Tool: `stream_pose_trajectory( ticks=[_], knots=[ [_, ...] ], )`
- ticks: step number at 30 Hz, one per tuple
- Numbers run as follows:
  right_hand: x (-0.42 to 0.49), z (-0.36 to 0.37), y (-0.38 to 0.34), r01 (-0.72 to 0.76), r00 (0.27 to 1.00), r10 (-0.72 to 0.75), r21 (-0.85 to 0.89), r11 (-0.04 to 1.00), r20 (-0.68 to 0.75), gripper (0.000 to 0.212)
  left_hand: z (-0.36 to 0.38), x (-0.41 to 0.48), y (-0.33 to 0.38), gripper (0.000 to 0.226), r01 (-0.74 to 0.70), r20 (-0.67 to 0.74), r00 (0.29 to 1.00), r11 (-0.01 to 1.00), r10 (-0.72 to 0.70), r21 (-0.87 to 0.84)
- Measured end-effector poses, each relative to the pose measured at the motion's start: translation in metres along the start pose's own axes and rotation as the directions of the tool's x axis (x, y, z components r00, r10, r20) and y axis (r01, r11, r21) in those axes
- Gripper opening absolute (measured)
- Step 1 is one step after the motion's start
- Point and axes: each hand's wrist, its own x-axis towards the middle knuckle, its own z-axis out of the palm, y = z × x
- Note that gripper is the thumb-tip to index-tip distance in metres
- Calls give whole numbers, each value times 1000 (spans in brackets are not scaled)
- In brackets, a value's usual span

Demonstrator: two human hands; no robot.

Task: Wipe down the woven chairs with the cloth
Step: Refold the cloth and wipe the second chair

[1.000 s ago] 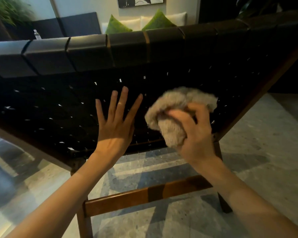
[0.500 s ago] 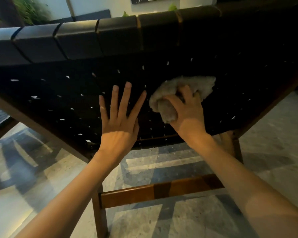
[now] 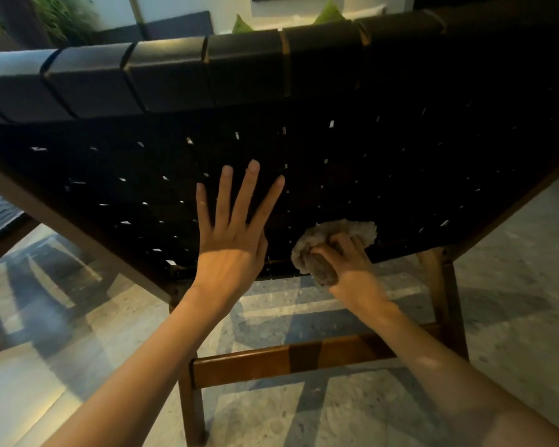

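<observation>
A chair with a black woven back (image 3: 400, 162) and a brown wooden frame fills the head view, seen from behind. My left hand (image 3: 233, 240) lies flat on the weave with its fingers straight and spread. My right hand (image 3: 349, 266) grips a bunched beige cloth (image 3: 333, 243) and holds it against the lower edge of the woven back, just right of my left hand.
A wooden crossbar (image 3: 291, 356) and two legs stand below the back on a pale stone floor (image 3: 513, 272). Behind the chair are a dark sofa (image 3: 175, 25), green cushions (image 3: 328, 12) and a plant (image 3: 62, 17) at the far left.
My right hand has slid the cloth down the weave from mid-height to the bottom edge. My left hand has stayed flat on the back.
</observation>
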Motion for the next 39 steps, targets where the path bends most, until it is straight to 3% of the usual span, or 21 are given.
stream_pose_trajectory(
  ticks=[2, 4, 7, 15, 19, 23, 30, 32, 36, 39],
  knots=[
    [-7, -24, -14, 122, 976, -120, 4, 992, -179, 53, -3, -4, -6, 63, 50, 2, 999, 999, -50, -7],
    [1, -52, -33, 279, 904, -277, -44, 959, -327, 49, -6, -8, -14, 65, 102, 29, 994, 995, -102, -11],
    [34, -93, -64, 350, 803, -330, -56, 935, -497, 37, -11, -15, -24, 76, 150, 85, 985, 989, -148, -17],
    [82, -108, -99, 253, 827, -285, -131, 958, -485, 60, -20, -18, -40, 86, 170, 55, 984, 984, -167, -44],
    [89, -92, -89, 230, 803, -314, -223, 947, -507, 59, -22, -21, -49, 83, 195, 66, 979, 981, -194, -20],
    [78, -49, -74, 300, 855, -336, -152, 942, -395, 52, -21, -23, -54, 84, 191, 68, 979, 981, -189, -19],
    [46, 33, -54, 212, 977, -214, -88, 973, -8, 56, -19, -30, -57, 81, 176, 117, 979, 983, -169, -45],
    [38, 50, -48, 171, 974, -147, -128, 977, 175, 54, -19, -32, -58, 83, 178, 127, 977, 983, -171, -47],
    [34, 61, -42, 103, 941, -57, -121, 987, 335, 57, -24, -32, -60, 85, 164, 154, 976, 986, -156, -41],
    [29, 40, -47, 167, 898, -94, -136, 977, 429, 59, -34, -35, -62, 84, 163, 179, 972, 986, -153, -44]
  ],
)
